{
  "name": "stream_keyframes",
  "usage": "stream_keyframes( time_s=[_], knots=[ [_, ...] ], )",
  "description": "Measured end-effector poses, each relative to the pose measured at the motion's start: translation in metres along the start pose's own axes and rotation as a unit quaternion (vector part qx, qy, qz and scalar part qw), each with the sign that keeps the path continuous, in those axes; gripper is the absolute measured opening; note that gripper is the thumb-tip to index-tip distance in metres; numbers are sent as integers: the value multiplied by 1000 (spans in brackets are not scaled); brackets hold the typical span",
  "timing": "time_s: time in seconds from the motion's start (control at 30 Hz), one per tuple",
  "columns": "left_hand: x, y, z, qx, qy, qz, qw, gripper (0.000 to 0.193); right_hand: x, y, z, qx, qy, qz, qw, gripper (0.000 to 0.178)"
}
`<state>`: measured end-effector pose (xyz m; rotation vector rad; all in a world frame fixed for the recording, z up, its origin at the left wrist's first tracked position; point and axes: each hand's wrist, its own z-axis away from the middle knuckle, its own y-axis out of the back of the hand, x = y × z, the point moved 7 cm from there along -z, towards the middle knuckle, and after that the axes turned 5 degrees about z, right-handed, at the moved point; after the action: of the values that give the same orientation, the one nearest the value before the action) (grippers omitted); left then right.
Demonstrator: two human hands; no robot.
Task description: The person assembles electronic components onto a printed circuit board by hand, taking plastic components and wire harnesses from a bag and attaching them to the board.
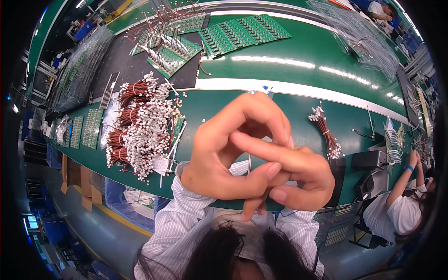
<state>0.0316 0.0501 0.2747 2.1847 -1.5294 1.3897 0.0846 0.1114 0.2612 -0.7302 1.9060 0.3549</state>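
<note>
Both of my hands are raised close together over the front of the green bench. My left hand is curled into a ring, its thumb and fingertips closing against my right hand's fingers. My right hand is bent, with its index finger crossing through that ring and its thumb folded toward the other fingers. Any object between them is hidden or too small to make out. Left of the hands lies a big pile of red-brown cable bundles with white connectors. On the right sits one smaller cable bundle.
Green circuit boards lie at the back, some with wires standing up. Clear plastic trays are stacked at far right. A dark box stands near the right edge, close to a seated co-worker. Blue-lined bin below left.
</note>
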Motion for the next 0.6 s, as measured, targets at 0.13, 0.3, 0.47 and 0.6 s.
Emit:
stream_keyframes(
  time_s=[0.13, 0.3, 0.47, 0.6],
  knots=[
    [2, -2, -1, -64, -34, -68, 995, 22, -2, 0, -2, -12, 8, 30, 999, 55],
    [4, 0, 0, -48, -49, -75, 995, 20, 5, -1, 2, 8, 11, 14, 1000, 56],
    [5, 1, -1, -43, -68, -81, 993, 18, 5, 0, 2, 6, 20, 19, 1000, 56],
    [5, -1, -1, -48, -73, -88, 992, 19, 2, 0, 2, 0, 27, 22, 999, 56]
  ],
)
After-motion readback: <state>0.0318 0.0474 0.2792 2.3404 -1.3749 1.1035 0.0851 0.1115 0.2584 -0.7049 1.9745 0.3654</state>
